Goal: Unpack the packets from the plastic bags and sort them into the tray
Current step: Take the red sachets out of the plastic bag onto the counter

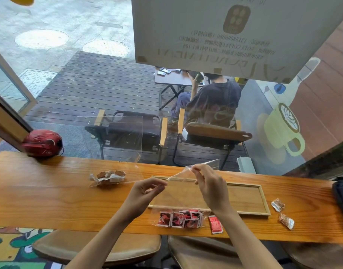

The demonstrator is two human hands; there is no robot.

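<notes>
On counter (50, 200), helmet (43, 143), loose packets (277, 204)

The white poster (234, 35) taped to the window shows its print mirrored, seen from behind; a digit string like "13138086086" and the words "COFFEE" can be partly made out. The print on the red packets (181, 218) by the bench's near edge is too small to read.
</notes>
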